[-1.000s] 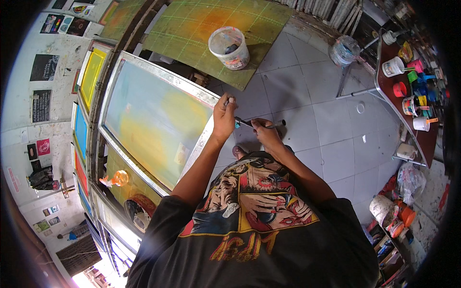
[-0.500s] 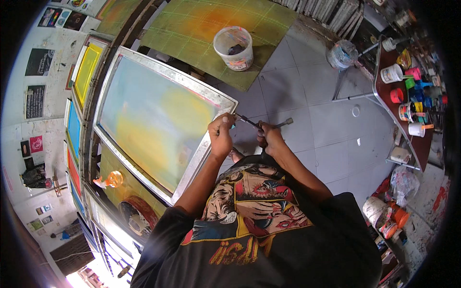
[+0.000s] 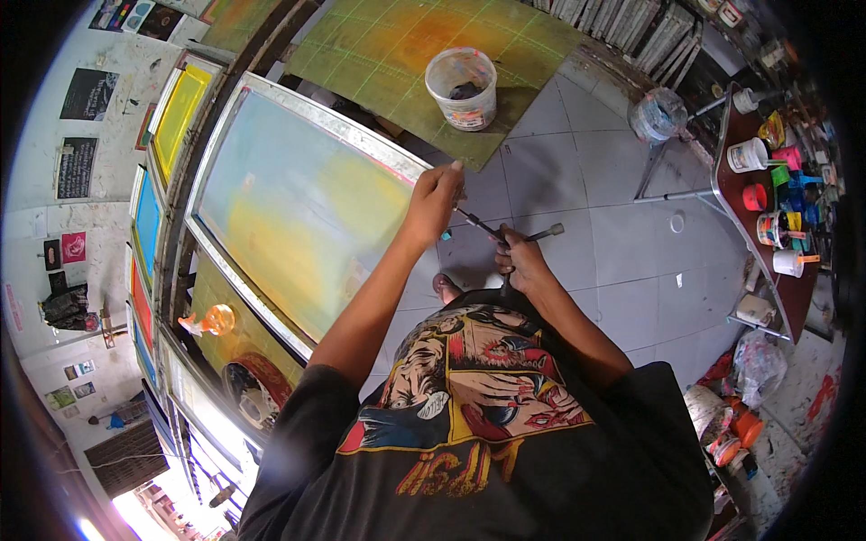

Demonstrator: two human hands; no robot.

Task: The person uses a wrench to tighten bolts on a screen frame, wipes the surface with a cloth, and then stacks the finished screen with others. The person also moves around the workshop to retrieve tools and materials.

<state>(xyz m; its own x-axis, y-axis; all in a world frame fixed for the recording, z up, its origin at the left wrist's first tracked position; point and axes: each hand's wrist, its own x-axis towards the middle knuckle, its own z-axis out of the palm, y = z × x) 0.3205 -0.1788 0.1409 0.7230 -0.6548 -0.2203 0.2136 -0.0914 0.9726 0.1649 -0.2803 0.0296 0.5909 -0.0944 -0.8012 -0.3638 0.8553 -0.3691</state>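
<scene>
- Our left hand (image 3: 435,197) is raised at the end of a nearly straight arm that runs up from the shoulder; its fingers are bunched and closed on the upper end of a thin dark metal rod (image 3: 478,225), right beside the corner of the large aluminium-framed printing screen with pale blue and yellow mesh (image 3: 298,203).
- From that pinch the rod slants down and away to our right hand (image 3: 519,261), so the rod spans the short gap between the two grips.
- Our right hand sits lower and closer to the body, elbow bent, forearm coming up from the lower right; its fingers are curled shut around a dark metal cross-shaped tool (image 3: 528,239).
- One arm of that tool sticks out beyond the right fist, ending in a small grey socket-like head; another arm drops below the fist toward our printed black T-shirt (image 3: 478,424).
- We cannot tell whether the thin rod is a separate piece or another arm of the same tool.
- Beyond the left grip, well apart, a white plastic bucket smeared with paint (image 3: 462,87) stands on a green cutting mat stained orange (image 3: 406,54).
- Just below the two hands, a bare foot (image 3: 446,288) shows on the grey tiled floor (image 3: 613,252).
- Far out past the right grip, a dark red table holding paint pots (image 3: 767,261) stands along the wall.
</scene>
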